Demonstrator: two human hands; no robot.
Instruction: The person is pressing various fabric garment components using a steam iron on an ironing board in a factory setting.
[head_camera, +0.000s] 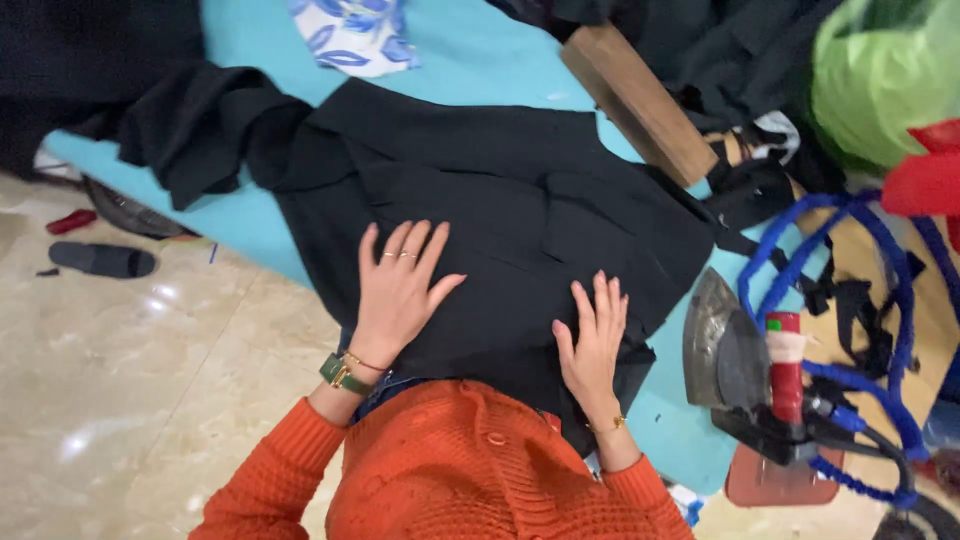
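Observation:
A black garment (500, 190) lies spread flat on a turquoise padded table (470, 55). My left hand (400, 285) presses flat on the garment's near left part, fingers spread, with rings and a green-strapped watch at the wrist. On the near right part, by the hem, my right hand (592, 335) also lies flat and open. Neither hand grips anything. Orange knit sleeves cover both forearms.
An iron (730, 360) stands on its heel at the right with a blue cord (880, 300). A wooden block (640, 100) lies beyond the garment. More black cloth (190, 120) hangs at the left. A green bag (880, 70) sits far right. A slipper (100, 260) lies on the tiled floor.

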